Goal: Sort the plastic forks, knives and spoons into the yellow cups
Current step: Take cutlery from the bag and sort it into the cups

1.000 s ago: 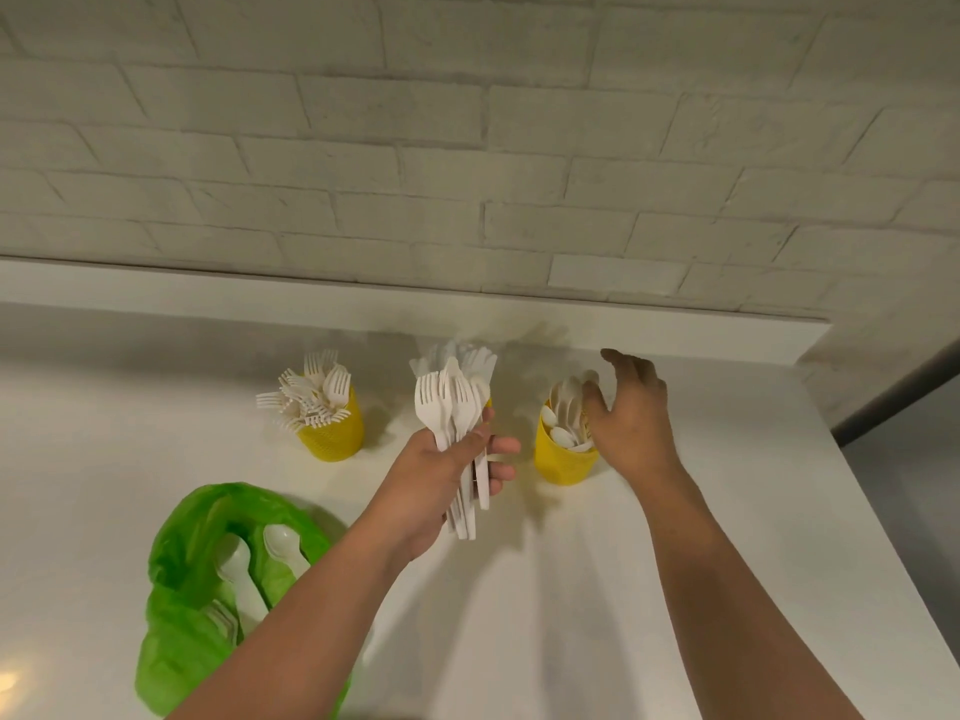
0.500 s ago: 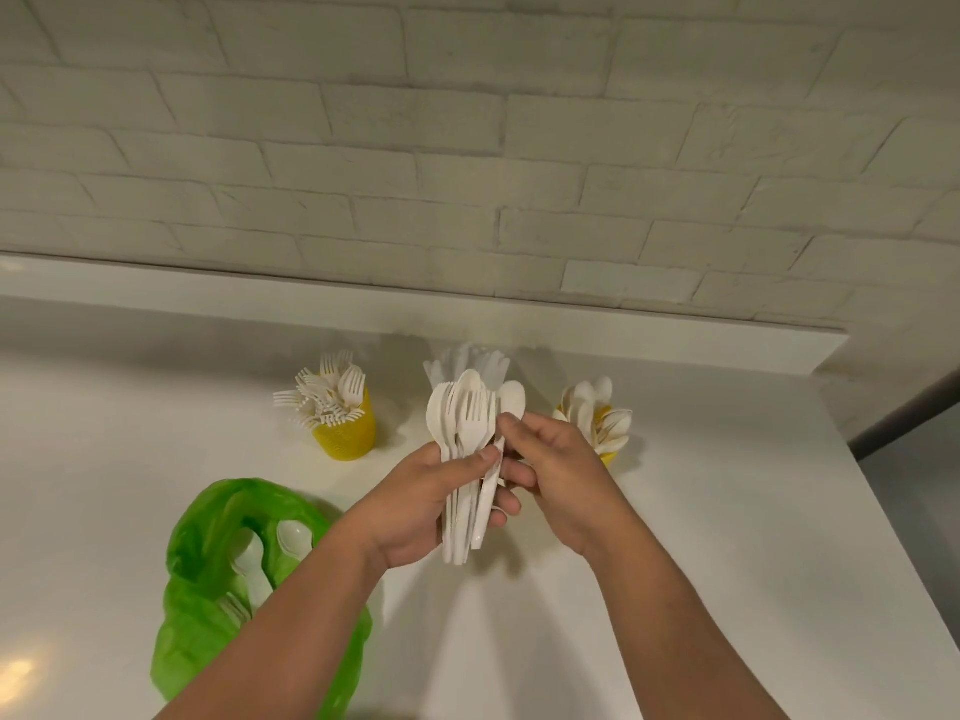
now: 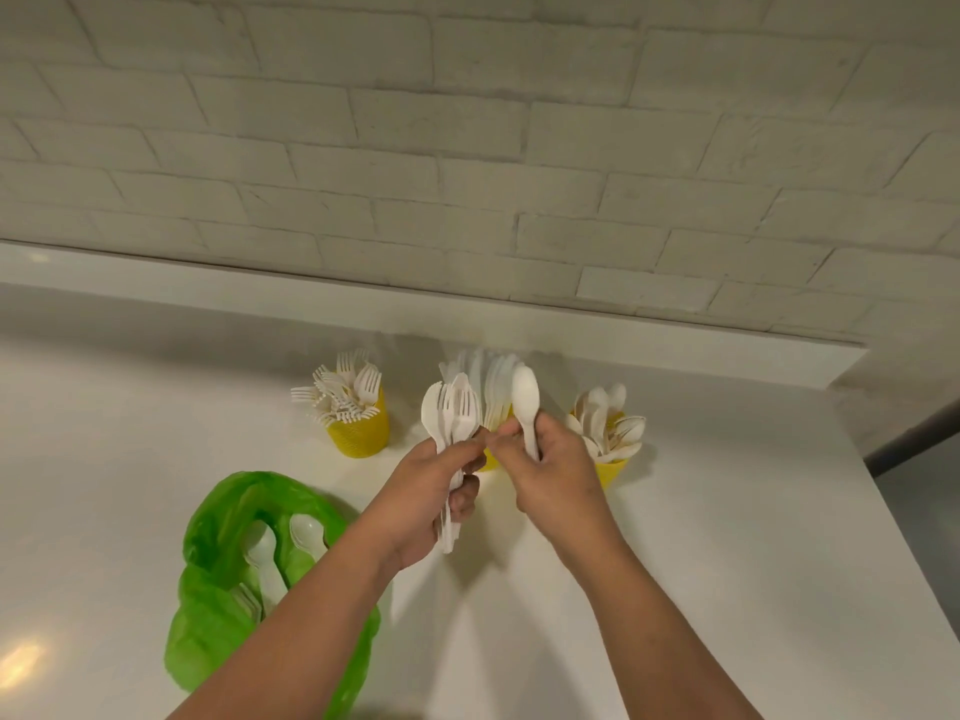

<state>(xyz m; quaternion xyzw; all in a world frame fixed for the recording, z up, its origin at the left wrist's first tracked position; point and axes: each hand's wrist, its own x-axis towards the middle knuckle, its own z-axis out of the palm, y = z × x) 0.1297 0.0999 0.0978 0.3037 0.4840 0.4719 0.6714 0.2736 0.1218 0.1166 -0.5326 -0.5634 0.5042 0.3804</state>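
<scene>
left hand (image 3: 426, 491) grips a mixed bunch of cutlery (image 3: 451, 423); right hand (image 3: 545, 470) pinches one spoon (image 3: 525, 402) just beside it, above the table (image 3: 727, 563). spoon cup (image 3: 613, 467) sits near on the right. middle cup probably holds knives, mostly hidden. risk: loose pinch drops spoon, or it lands in the wrong cup.

Dim warm light, soft shadows, slight blur.

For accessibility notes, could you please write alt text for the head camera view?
The right hand pinches one white plastic spoon beside the bundle of white plastic cutlery gripped in the left hand. Behind stand three yellow cups; a green plastic bag lies on the white counter.
</scene>
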